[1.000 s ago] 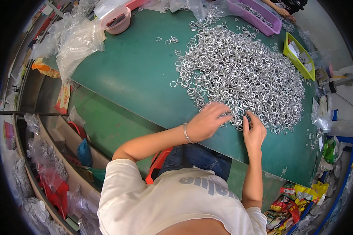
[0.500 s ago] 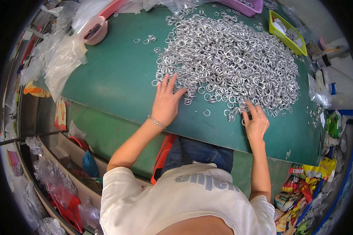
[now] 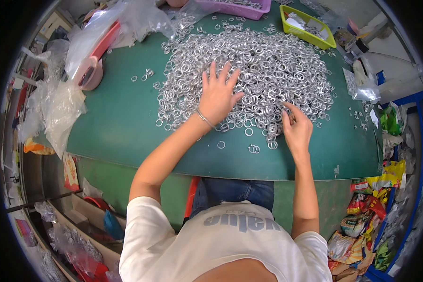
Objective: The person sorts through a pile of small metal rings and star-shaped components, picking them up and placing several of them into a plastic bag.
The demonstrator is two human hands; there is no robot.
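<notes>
The ring pile (image 3: 263,68) lies beneath and around the left hand (image 3: 218,97) (spread open, palm down) and ahead of the half-curled right hand (image 3: 297,130), whose grip I cannot tell.

A workshop — metal rings (image 3: 268,70) lie heaped on the worktable (image 3: 120,115).

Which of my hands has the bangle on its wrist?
Your left hand: a silver bangle circles its wrist, and it is spread over the silvery rings. Your right hand, partly curled near the rings, has a bare wrist.
</notes>
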